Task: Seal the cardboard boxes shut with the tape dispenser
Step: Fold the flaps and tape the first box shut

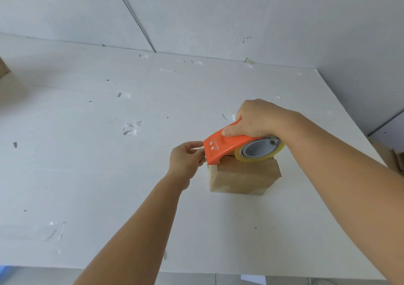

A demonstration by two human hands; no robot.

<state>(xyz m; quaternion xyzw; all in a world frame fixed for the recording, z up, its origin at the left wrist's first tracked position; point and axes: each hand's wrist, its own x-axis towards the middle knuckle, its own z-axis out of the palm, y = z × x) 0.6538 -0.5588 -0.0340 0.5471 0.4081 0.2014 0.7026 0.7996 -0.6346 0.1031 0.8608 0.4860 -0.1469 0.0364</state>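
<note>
A small brown cardboard box (243, 178) stands on the white table (98, 175), with clear tape over its front face. My right hand (258, 118) grips an orange tape dispenser (223, 146) held over the box top; its clear tape roll (260, 150) sits at the right end. My left hand (185, 159) pinches the tape end at the dispenser's left tip, just left of the box. The box top is mostly hidden by the dispenser.
Scraps of clear tape (132, 128) stick to the table surface in several places. Part of another cardboard box (4, 68) shows at the left edge and more cardboard (393, 155) at the right edge. White walls stand behind the table.
</note>
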